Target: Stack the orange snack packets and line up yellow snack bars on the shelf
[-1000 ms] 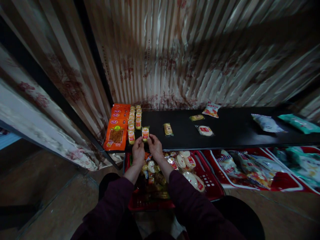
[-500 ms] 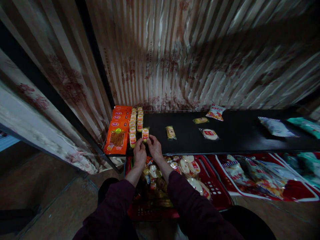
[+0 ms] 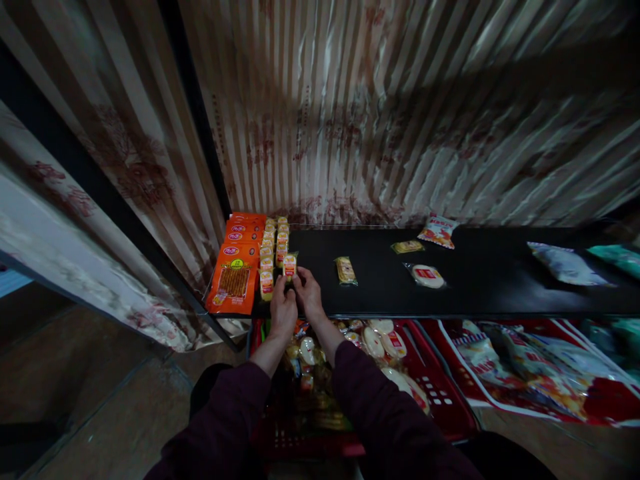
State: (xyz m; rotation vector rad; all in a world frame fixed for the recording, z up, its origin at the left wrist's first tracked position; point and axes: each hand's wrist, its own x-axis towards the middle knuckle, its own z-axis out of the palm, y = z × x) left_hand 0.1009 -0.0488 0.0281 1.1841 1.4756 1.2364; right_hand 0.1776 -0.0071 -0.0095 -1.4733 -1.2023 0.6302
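Between my hands, over the left part of the black shelf [image 3: 375, 293], is a small wrapped snack cake [image 3: 289, 266] with a red and yellow label. The fingers of my left hand [image 3: 283, 308] are closed at its lower edge. On its right side, my right hand [image 3: 309, 293] pinches it too. Two rows of matching wrapped snack cakes [image 3: 267, 283] run back along the shelf, right beside my hands. To their left lie overlapping orange snack packets [image 3: 233, 277], the front one showing brown sticks.
Farther right on the shelf lie a yellowish wrapped biscuit [image 3: 345, 271], another like it, a round white packaged cracker [image 3: 426, 275] and several bags. Below my forearms stands a red basket [image 3: 440, 393] full of snacks. A second red basket [image 3: 600, 400] holds bags. A dark post rises at left.
Both hands still hold the snack cake, which has shifted slightly back toward the row behind it. The whole view has tilted a little, so the shelf sits lower.
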